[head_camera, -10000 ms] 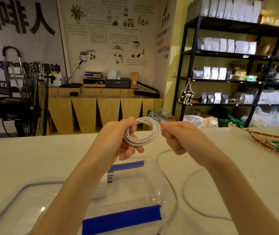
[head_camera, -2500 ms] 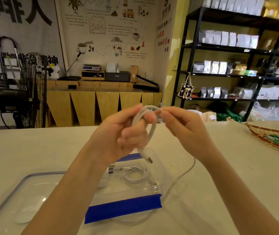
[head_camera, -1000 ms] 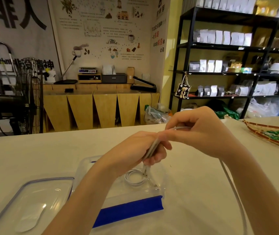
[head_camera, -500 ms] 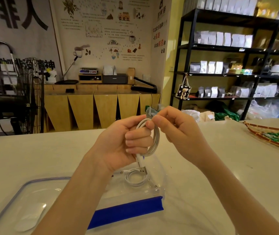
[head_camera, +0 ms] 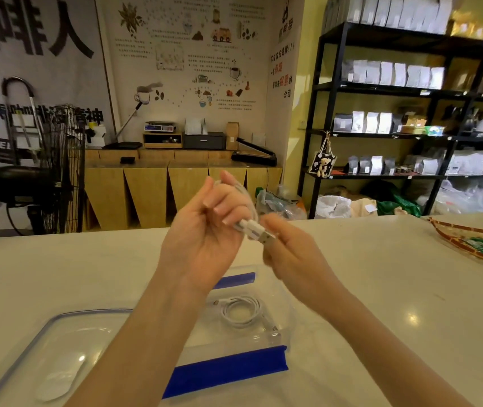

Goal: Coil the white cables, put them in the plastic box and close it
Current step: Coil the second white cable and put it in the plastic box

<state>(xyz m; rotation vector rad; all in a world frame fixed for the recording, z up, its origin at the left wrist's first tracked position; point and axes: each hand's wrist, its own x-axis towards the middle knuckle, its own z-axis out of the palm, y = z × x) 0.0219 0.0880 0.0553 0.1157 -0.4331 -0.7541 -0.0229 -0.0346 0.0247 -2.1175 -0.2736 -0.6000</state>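
Observation:
My left hand (head_camera: 205, 239) is raised above the table with a coiled white cable (head_camera: 244, 198) looped around its fingers. My right hand (head_camera: 290, 254) pinches that cable's USB plug end (head_camera: 259, 232) right beside the left fingers; both are motion-blurred. Below them stands the clear plastic box (head_camera: 288, 306) with blue clips, open. Another coiled white cable (head_camera: 241, 311) lies inside it. The box's clear lid (head_camera: 58, 348) with a blue rim lies flat to the left of the box.
A woven tray (head_camera: 469, 242) holding green items sits at the table's right edge. Beyond the white table (head_camera: 381, 274) are a black floor fan (head_camera: 43, 177), wooden counters and black shelving.
The hands have lifted slightly and turned. The left palm now faces me, and the right fingers have shifted from the top of the coil to its plug end.

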